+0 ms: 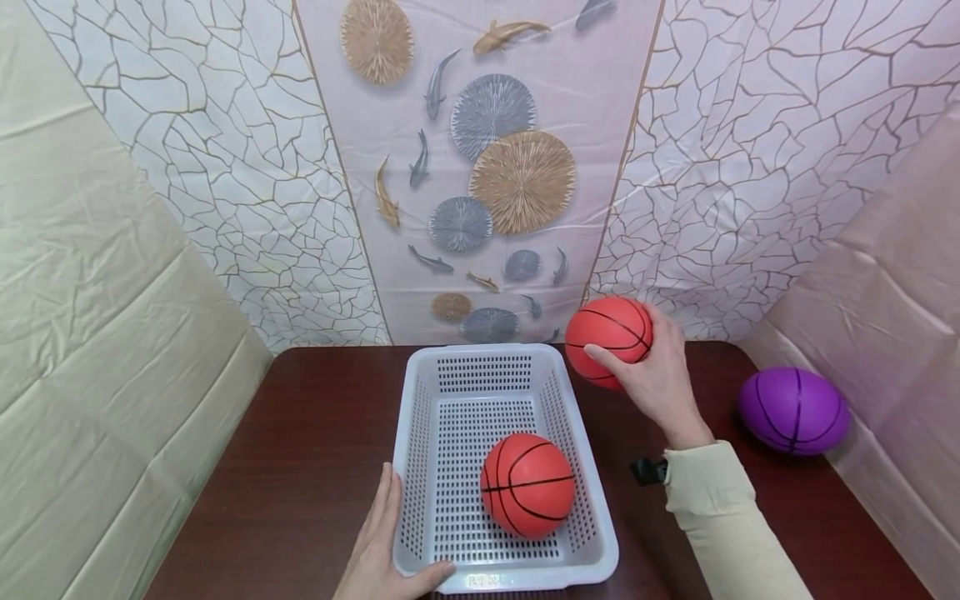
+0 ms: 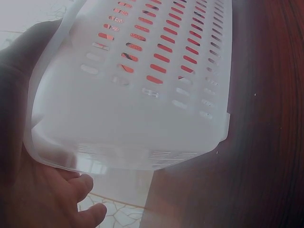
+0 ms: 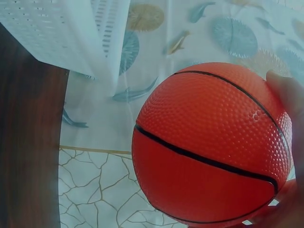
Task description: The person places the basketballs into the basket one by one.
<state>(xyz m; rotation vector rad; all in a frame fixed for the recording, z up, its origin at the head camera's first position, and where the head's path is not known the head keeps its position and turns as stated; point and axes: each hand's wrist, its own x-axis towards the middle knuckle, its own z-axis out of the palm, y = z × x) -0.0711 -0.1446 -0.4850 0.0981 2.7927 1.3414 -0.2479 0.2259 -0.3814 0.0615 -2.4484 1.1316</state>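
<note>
My right hand (image 1: 663,375) grips a small red basketball (image 1: 609,342) with black lines, holding it up beyond the basket's far right corner. That ball (image 3: 209,147) fills much of the right wrist view, with fingers (image 3: 285,92) at its right edge. The white plastic basket (image 1: 506,579), perforated with small slots, stands on the table. A second red basketball (image 1: 527,486) lies inside it, toward the near right. At the basket's near left corner, my left hand (image 1: 381,546) rests with straight fingers along the outer left side and its thumb on the front rim.
A purple ball (image 1: 795,411), oval in outline with black lines, lies on the right side of the dark brown table (image 1: 300,467). Patterned cloth (image 1: 480,275) hangs behind the table's far edge. Beige cloth walls (image 1: 150,333) flank both sides.
</note>
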